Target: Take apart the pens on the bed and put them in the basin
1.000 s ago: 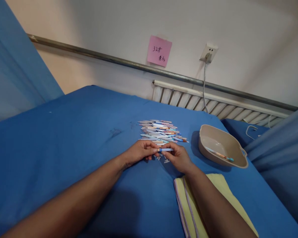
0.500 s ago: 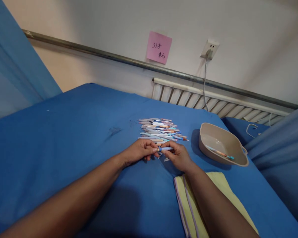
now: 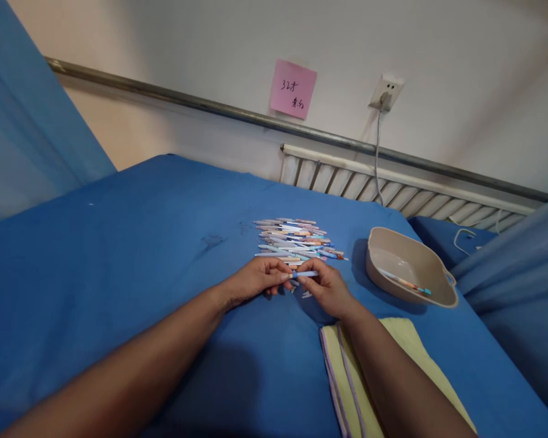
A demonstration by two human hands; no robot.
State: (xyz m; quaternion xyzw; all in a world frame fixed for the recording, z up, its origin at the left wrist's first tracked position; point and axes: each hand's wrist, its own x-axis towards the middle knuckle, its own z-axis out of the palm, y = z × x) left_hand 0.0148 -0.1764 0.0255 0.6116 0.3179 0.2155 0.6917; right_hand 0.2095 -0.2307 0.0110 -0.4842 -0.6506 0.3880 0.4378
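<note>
My left hand (image 3: 256, 278) and my right hand (image 3: 329, 287) meet over the blue cloth, fingers pinched on the two ends of a light-blue pen (image 3: 304, 274) held level between them. Just beyond the hands lies a pile of several pens (image 3: 296, 238) in pale colours. A few small loose pieces (image 3: 304, 294) lie on the cloth under the hands. To the right stands a beige tray (image 3: 438, 291) holding one pen (image 3: 404, 282).
A blue cloth covers the table (image 3: 141, 243). A folded yellow towel (image 3: 347, 371) lies under my right forearm. Behind are a wall with a pink note (image 3: 293, 89), a socket with a cable (image 3: 383, 92), a radiator (image 3: 393, 188) and a blue curtain (image 3: 22, 121).
The hands and the pen stay almost where they were; only the view has shifted slightly.
</note>
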